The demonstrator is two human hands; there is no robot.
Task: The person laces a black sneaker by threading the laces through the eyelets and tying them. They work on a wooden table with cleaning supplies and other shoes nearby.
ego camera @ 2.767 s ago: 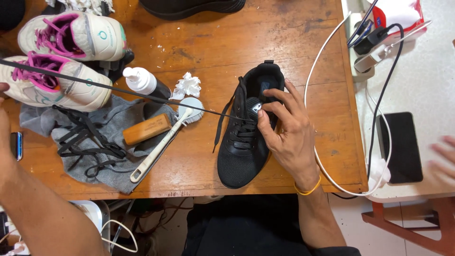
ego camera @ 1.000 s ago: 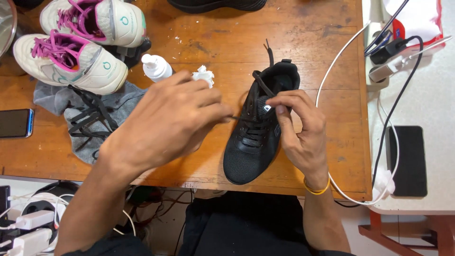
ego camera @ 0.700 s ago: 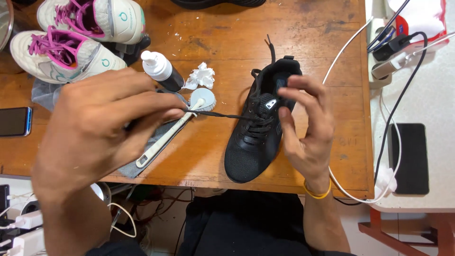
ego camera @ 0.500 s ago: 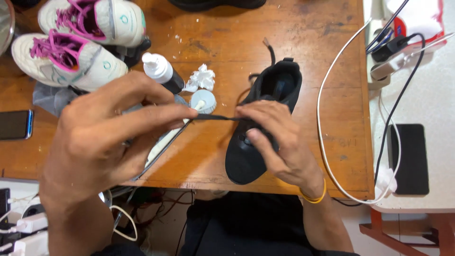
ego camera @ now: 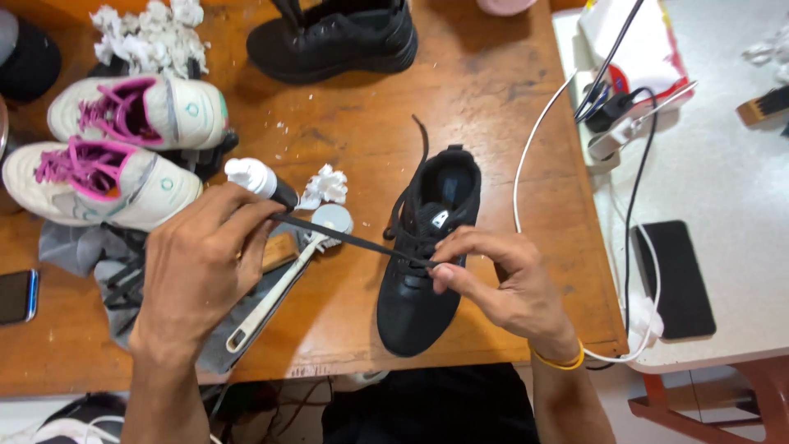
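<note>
From the head view, a low black fabric sneaker (ego camera: 426,247) is lying near the front edge of the worn wooden desk (ego camera: 485,107), toe pointing toward the person. The left hand (ego camera: 201,275) is pinching a flat black shoelace (ego camera: 345,237) between thumb and fingertips, the fingers closed on it, and the lace is running taut across to the sneaker's eyelets. The right hand (ego camera: 501,284) is resting over the sneaker's lacing area, its thumb and forefinger nipping the same lace where it is meeting the shoe, the other fingers curled loosely; a yellow band (ego camera: 559,360) is sitting on that wrist.

Under the left hand a white long-handled brush (ego camera: 271,300) is lying on a crumpled grey cloth (ego camera: 82,251), with a small white-capped dark bottle (ego camera: 259,181) and a wad of white paper (ego camera: 326,185) just beyond. Two white sneakers with pink laces (ego camera: 123,156) are sitting at the far left, near a heap of white paper scraps (ego camera: 148,33). A second black shoe (ego camera: 337,37) is standing at the desk's far edge. A white cable (ego camera: 526,173) is trailing toward the neighbouring pale desk, where a flat black phone (ego camera: 675,278) is lying
</note>
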